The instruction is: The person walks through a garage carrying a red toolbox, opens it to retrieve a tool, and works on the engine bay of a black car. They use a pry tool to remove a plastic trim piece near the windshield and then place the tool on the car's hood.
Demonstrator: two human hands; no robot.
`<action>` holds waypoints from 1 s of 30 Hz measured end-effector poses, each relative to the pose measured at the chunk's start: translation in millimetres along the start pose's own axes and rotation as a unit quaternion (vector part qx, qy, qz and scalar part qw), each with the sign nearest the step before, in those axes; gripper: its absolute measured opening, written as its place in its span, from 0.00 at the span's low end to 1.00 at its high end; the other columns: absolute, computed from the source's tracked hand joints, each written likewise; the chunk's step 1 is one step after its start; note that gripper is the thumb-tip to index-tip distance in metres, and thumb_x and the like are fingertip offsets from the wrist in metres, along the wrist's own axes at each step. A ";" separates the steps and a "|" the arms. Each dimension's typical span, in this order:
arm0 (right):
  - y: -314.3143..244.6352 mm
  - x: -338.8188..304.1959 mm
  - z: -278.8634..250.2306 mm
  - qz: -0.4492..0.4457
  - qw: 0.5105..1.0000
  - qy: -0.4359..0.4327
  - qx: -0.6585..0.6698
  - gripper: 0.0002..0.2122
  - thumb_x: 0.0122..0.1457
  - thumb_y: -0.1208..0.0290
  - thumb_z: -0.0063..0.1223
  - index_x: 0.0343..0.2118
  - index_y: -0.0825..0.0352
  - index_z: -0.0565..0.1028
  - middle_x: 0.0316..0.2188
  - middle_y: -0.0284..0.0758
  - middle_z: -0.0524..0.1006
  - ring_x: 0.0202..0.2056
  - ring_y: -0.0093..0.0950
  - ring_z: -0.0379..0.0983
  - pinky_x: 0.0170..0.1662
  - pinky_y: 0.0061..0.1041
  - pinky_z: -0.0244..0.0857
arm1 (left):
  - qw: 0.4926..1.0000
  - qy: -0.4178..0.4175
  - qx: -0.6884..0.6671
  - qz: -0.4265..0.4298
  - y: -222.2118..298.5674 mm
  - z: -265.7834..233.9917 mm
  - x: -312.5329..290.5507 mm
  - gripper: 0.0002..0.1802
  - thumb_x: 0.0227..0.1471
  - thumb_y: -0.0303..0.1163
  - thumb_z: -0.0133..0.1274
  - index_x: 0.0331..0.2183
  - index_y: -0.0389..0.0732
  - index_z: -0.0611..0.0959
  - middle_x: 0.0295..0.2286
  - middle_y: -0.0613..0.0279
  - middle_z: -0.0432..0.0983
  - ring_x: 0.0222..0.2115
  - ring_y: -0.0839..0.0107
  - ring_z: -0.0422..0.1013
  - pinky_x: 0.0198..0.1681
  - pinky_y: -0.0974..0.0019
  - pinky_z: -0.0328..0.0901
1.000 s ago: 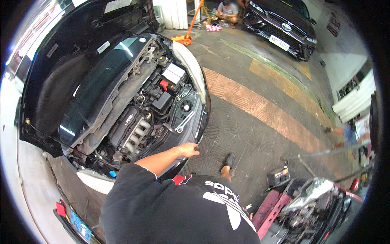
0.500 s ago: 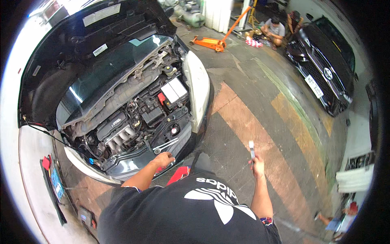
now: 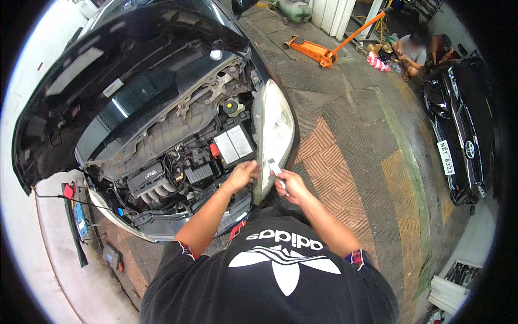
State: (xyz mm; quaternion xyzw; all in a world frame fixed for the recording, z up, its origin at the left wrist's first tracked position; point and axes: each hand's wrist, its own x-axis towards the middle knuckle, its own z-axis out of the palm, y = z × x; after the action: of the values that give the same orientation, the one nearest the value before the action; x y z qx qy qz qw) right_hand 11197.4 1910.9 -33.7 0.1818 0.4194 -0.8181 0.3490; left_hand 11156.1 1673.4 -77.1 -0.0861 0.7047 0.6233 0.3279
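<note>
- Ribbed floor matting (image 3: pixel 329 162), dark grey and coppery, spreads behind everything in the head view; an orange metal trolley jack (image 3: pixel 310 51) lies at one o'clock, a glossy dark car (image 3: pixel 477 102) at three.
- Over the last half second, the right hand (image 3: pixel 293 187) has swung in from above the matting to the near car's front corner, fingers wrapped round a slim, pale tool (image 3: pixel 273 164) whose end points to eleven o'clock.
- Meanwhile the left hand (image 3: pixel 245 175) has shifted toward the boxy, smooth white-topped battery (image 3: pixel 233 144), at its eleven o'clock; its fingers are half-curled and blurred, so whether they hold anything I cannot tell.
- That seems to bring the tool within the left hand's reach: its end sits between the hands, which stay apart.
- Clear, curved headlight (image 3: pixel 279 116) plastic gleams at the right hand's twelve; dull, tubular intake pipes (image 3: pixel 155 190) lie at the left hand's nine.
</note>
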 end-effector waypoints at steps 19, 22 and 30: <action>-163.3 337.9 72.0 0.131 0.973 0.031 0.187 0.07 0.68 0.66 0.39 0.41 0.62 0.68 0.16 0.29 0.63 0.14 0.22 0.57 0.16 0.24 0.49 | 0.961 0.166 -0.147 -0.168 144.3 -154.9 312.9 0.13 0.61 0.34 0.53 0.44 0.37 0.78 0.33 0.59 0.81 0.21 0.71 0.72 0.20 0.67 0.67; -178.9 349.6 69.8 0.165 0.963 0.018 0.213 0.06 0.68 0.66 0.39 0.42 0.60 0.67 0.16 0.27 0.62 0.15 0.22 0.57 0.19 0.24 0.48 | 0.956 0.153 -0.170 -0.182 142.5 -162.5 329.5 0.12 0.63 0.33 0.51 0.45 0.37 0.79 0.34 0.59 0.81 0.20 0.71 0.73 0.20 0.67 0.68; -189.6 359.3 79.8 0.148 0.957 0.075 0.237 0.04 0.69 0.66 0.40 0.38 0.58 0.66 0.16 0.27 0.62 0.15 0.22 0.56 0.19 0.24 0.47 | 0.945 0.115 -0.249 -0.180 147.6 -163.0 347.3 0.13 0.64 0.32 0.49 0.44 0.34 0.79 0.34 0.58 0.82 0.19 0.73 0.72 0.21 0.70 0.67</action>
State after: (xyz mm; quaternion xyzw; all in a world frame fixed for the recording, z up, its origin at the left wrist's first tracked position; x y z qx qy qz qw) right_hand 10811.8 1772.4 -93.3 0.3802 0.2064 -0.8171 0.3810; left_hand 10752.6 1651.5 -152.3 -0.3614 0.5329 0.6950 0.3199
